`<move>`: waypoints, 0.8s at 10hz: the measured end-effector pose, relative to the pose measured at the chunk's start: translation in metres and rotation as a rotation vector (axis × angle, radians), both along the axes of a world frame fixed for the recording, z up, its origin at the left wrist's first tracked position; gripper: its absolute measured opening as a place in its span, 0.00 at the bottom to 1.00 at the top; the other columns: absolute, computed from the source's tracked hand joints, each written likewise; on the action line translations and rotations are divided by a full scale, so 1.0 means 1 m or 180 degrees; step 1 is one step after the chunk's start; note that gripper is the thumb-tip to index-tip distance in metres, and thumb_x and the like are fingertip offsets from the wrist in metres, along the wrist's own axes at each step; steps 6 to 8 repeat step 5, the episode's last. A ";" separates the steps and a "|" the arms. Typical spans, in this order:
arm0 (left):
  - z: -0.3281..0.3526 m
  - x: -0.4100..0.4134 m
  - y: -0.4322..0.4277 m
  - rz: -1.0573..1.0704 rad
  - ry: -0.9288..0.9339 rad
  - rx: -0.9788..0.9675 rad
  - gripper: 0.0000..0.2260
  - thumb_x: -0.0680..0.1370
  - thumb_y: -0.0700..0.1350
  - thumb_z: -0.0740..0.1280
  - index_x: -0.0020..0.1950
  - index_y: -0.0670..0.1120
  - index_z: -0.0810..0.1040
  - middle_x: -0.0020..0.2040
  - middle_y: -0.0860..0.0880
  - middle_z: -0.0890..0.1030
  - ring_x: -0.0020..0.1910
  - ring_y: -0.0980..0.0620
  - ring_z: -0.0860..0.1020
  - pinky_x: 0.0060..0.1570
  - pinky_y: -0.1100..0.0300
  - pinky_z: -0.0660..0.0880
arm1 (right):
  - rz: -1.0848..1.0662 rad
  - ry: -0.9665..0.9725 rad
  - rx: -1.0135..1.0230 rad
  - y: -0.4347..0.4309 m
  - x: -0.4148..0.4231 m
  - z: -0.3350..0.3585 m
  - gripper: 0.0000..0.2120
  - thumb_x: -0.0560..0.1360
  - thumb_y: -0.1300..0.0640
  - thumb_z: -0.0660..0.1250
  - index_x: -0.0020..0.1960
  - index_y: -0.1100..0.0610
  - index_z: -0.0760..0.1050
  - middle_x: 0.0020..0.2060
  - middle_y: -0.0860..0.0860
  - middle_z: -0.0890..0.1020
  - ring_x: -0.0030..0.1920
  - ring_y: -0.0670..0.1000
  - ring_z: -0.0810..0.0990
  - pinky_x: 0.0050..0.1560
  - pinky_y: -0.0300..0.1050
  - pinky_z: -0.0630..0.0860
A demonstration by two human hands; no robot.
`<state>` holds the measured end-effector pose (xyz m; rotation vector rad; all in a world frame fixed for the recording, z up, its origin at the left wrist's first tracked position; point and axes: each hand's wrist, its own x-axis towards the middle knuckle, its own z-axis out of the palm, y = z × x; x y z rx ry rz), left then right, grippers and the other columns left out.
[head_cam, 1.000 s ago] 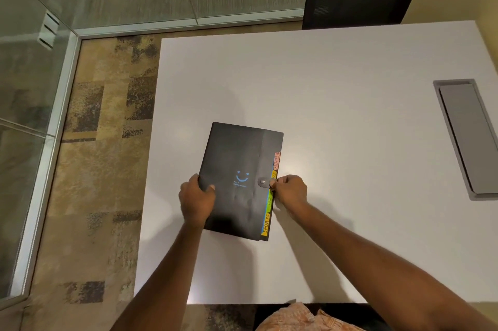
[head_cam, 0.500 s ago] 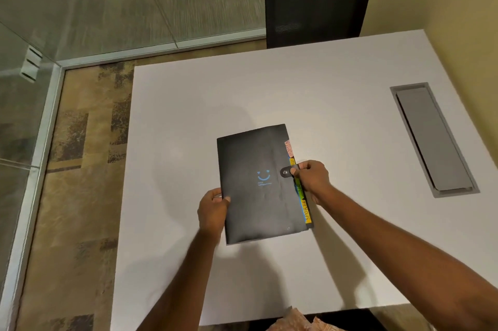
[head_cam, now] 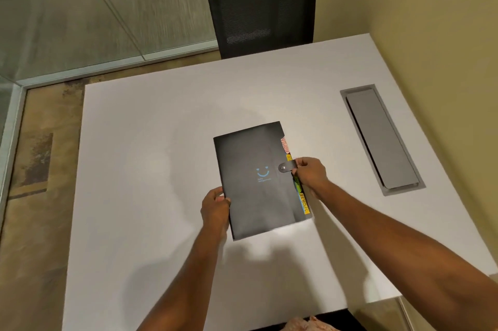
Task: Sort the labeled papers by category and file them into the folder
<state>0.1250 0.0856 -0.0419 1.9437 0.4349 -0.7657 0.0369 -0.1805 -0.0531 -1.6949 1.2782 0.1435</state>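
A black folder (head_cam: 258, 182) with a blue smiley mark lies closed on the white table (head_cam: 161, 142). Coloured index tabs (head_cam: 303, 200), one reading SPORTS, stick out along its right edge. A snap strap (head_cam: 286, 167) crosses that edge. My left hand (head_cam: 215, 208) grips the folder's lower left edge, thumb on the cover. My right hand (head_cam: 310, 173) pinches the end of the snap strap at the right edge. No loose papers are in view.
A grey cable hatch (head_cam: 381, 139) is set into the table at the right. A black mesh chair (head_cam: 262, 4) stands at the far edge. Yellow wall on the right, glass partition and patterned carpet on the left.
The folder has turned slightly clockwise and shifted right on the table, with both hands staying on it. My view has tilted up, bringing the chair into sight.
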 end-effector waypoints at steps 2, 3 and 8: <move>0.010 -0.014 -0.016 0.0152 -0.0057 0.0172 0.19 0.77 0.32 0.66 0.64 0.48 0.82 0.54 0.51 0.84 0.50 0.51 0.82 0.46 0.63 0.75 | 0.0518 -0.0092 0.0180 -0.013 -0.014 0.004 0.17 0.67 0.62 0.72 0.52 0.50 0.88 0.41 0.46 0.88 0.47 0.54 0.86 0.54 0.47 0.81; 0.018 -0.019 -0.014 -0.0073 -0.0149 0.0321 0.20 0.77 0.39 0.70 0.69 0.49 0.80 0.64 0.49 0.83 0.64 0.47 0.80 0.60 0.57 0.74 | 0.1155 0.0013 -0.0146 -0.012 -0.022 0.011 0.18 0.67 0.54 0.73 0.58 0.50 0.84 0.51 0.52 0.86 0.51 0.56 0.83 0.51 0.48 0.79; 0.066 -0.012 -0.032 -0.0639 -0.0903 0.0314 0.26 0.80 0.47 0.73 0.78 0.46 0.73 0.74 0.46 0.77 0.72 0.45 0.76 0.66 0.55 0.71 | 0.2284 0.0282 -0.0803 -0.005 -0.006 0.048 0.37 0.70 0.43 0.76 0.76 0.49 0.71 0.69 0.54 0.74 0.72 0.60 0.72 0.66 0.59 0.76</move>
